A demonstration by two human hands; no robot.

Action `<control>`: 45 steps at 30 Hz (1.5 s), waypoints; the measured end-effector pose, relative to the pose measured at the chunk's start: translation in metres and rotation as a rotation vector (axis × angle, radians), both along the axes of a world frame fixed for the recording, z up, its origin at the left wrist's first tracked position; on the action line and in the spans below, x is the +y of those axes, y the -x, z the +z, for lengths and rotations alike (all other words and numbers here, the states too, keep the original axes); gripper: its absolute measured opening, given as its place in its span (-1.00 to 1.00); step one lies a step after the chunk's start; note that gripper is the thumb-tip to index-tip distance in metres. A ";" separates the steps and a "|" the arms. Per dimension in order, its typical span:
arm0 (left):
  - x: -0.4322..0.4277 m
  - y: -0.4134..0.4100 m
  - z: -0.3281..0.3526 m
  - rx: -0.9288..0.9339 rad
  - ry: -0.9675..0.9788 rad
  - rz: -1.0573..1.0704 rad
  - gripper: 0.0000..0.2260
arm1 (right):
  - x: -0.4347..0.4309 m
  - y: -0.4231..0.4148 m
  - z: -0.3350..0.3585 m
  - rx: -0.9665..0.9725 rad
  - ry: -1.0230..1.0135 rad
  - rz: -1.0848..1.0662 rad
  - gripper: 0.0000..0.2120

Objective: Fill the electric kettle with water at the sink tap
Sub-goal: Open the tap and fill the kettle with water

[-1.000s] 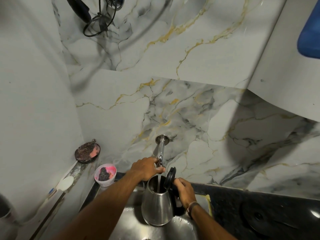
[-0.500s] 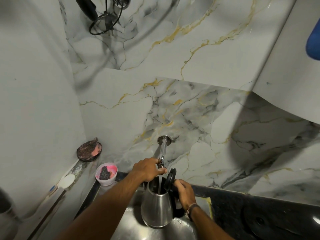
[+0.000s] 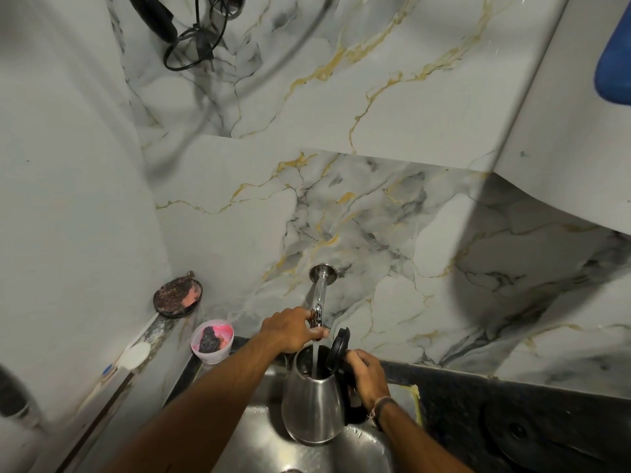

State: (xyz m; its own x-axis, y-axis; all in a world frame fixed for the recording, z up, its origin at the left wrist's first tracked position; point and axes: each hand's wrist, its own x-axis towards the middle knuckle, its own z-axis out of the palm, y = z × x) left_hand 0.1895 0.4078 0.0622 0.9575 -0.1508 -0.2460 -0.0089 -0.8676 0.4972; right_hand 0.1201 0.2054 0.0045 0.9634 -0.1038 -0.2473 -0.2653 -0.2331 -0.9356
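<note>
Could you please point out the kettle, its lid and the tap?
kettle [image 3: 312, 409], head view, on its steel body.
lid [image 3: 338, 348], head view, on the open black lid's middle.
tap [image 3: 320, 295], head view, on the chrome spout.

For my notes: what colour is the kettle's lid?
Black lid, flipped open on the steel kettle; head view.

One kettle, one tap, two hands, one pink cup, one round dish.
</note>
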 end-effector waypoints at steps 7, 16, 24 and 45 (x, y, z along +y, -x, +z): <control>-0.001 0.001 0.001 0.003 0.007 0.000 -0.49 | -0.002 0.001 0.000 0.014 -0.016 -0.001 -0.74; 0.000 0.000 0.005 0.022 0.003 -0.004 -0.48 | -0.006 0.002 0.002 0.001 -0.017 0.013 -0.61; -0.001 -0.002 0.005 0.040 -0.007 -0.002 -0.50 | -0.008 -0.001 0.002 0.006 -0.017 0.021 -0.72; -0.002 -0.004 0.008 0.078 0.016 -0.018 -0.61 | -0.004 -0.002 0.003 -0.001 0.003 0.009 -0.74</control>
